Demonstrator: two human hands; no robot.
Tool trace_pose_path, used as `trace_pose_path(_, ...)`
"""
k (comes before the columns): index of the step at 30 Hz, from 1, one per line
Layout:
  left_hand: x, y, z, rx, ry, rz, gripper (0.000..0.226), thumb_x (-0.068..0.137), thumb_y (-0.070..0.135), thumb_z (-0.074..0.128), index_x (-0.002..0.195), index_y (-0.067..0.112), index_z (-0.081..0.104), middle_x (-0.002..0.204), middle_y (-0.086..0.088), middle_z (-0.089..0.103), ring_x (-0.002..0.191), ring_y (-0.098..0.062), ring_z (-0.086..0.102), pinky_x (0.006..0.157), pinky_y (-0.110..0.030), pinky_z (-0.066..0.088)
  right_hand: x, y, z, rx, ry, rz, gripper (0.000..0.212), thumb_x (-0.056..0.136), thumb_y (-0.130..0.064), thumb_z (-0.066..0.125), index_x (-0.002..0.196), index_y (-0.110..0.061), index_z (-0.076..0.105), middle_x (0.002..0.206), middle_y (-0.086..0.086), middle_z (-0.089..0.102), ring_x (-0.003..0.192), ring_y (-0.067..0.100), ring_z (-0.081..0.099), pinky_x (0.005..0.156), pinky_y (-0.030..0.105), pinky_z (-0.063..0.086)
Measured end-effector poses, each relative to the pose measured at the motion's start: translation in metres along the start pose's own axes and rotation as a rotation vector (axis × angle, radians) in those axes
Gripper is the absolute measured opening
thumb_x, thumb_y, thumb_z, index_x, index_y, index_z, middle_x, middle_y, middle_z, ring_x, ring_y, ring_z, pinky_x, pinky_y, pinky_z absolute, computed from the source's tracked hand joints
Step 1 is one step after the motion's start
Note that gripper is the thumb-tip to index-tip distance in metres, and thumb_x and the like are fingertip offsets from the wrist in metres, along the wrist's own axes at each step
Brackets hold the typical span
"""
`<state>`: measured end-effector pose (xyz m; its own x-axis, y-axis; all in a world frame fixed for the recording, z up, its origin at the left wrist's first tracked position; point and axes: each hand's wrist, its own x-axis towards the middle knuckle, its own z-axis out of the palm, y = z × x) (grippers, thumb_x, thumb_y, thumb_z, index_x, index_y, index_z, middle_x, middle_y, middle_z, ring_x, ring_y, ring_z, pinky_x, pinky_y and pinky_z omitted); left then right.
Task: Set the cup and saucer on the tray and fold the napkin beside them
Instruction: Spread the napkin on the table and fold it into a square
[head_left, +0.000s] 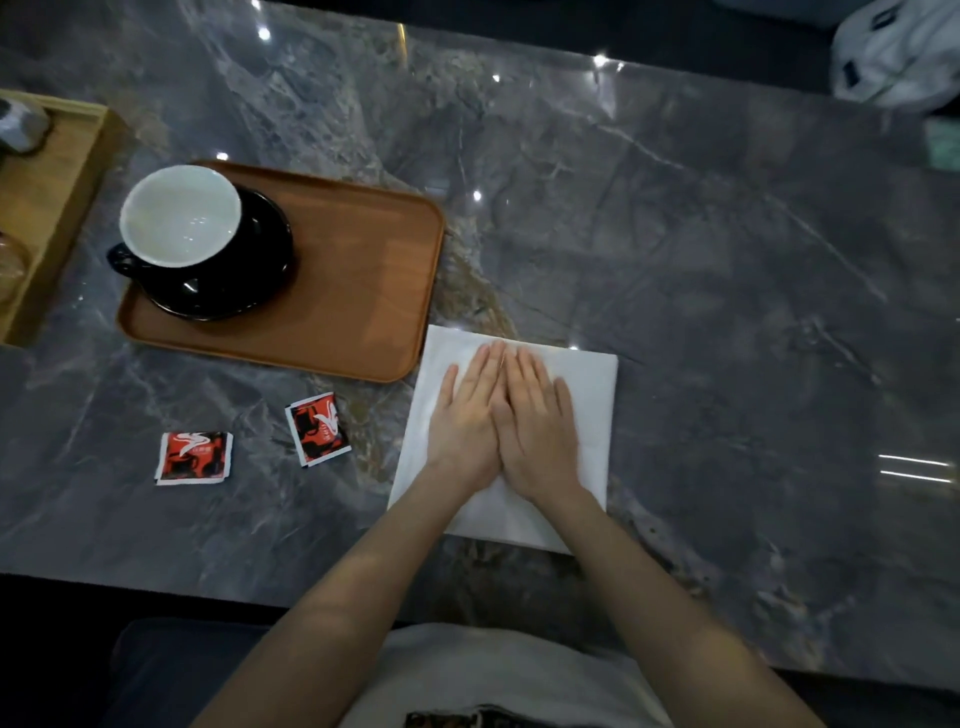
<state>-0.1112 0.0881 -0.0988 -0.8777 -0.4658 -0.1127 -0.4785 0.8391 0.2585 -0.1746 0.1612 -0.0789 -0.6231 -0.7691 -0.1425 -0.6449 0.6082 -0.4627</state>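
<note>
A black cup (179, 215) with a white inside stands on a black saucer (249, 280) at the left end of the brown tray (358, 291). A white napkin (592, 384) lies flat on the marble table just right of the tray's near corner. My left hand (465, 421) and my right hand (540, 421) lie flat on the napkin side by side, palms down, fingers straight and touching each other. Neither hand grips anything. The hands hide the napkin's middle.
Two red sachets (193, 457) (318, 428) lie on the table left of the napkin. A light wooden tray (57, 171) with a grey object stands at the far left. A white bag (898, 52) sits at the back right corner.
</note>
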Motion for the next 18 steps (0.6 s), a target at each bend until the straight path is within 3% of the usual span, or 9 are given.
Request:
trace_pose_path(3,-0.001,0.002,0.0,-0.007,0.035,-0.021,0.052,0.092,0.027,0.028,0.139,0.006,0.034,0.146,-0.011,0.039,0.135,-0.024,0.035,0.11,-0.042,0.015,0.002,0.024,-0.004,-0.236,-0.013,0.083,0.067,0.087,-0.039,-0.002,0.147,-0.013,0.008,0.158,0.004,0.008,0.145,0.015,0.002,0.114,0.037,-0.01)
trace_pose_path(6,0.0,0.002,-0.001,-0.025,0.04,-0.024,0.053,0.092,0.028,0.027,0.139,0.006,0.034,0.146,-0.011,0.039,0.135,-0.025,0.036,0.11,-0.041,0.013,0.0,0.054,-0.017,-0.317,-0.061,0.17,0.07,0.084,-0.045,-0.007,0.147,-0.014,-0.001,0.158,0.002,-0.001,0.145,0.015,-0.003,0.112,0.04,-0.013)
trace_pose_path(10,0.0,0.003,-0.003,-0.015,0.049,-0.034,0.053,0.092,0.029,0.027,0.14,0.007,0.034,0.147,-0.01,0.038,0.136,-0.025,0.035,0.11,-0.041,0.011,-0.002,0.062,-0.026,-0.305,-0.103,0.216,0.064,0.09,-0.043,0.002,0.147,-0.014,-0.005,0.158,0.002,-0.004,0.144,0.013,-0.008,0.111,0.039,-0.016)
trace_pose_path(14,0.0,0.003,-0.002,0.003,0.061,-0.028,0.052,0.093,0.029,0.025,0.14,0.007,0.034,0.147,-0.01,0.037,0.136,-0.025,0.035,0.113,-0.045,0.019,-0.009,0.035,-0.022,-0.258,-0.062,0.188,0.068,0.083,-0.043,-0.011,0.145,-0.014,-0.008,0.157,0.001,-0.009,0.141,0.011,-0.014,0.111,0.038,-0.017)
trace_pose_path(18,-0.001,0.001,-0.001,0.021,0.045,-0.01,0.053,0.094,0.028,0.023,0.141,0.007,0.03,0.149,-0.01,0.033,0.138,-0.024,0.03,0.113,-0.044,0.018,-0.036,0.013,0.003,-0.273,-0.055,0.062,0.059,0.093,-0.039,0.01,0.146,-0.011,0.017,0.156,0.006,0.017,0.14,0.014,0.0,0.118,0.041,-0.002)
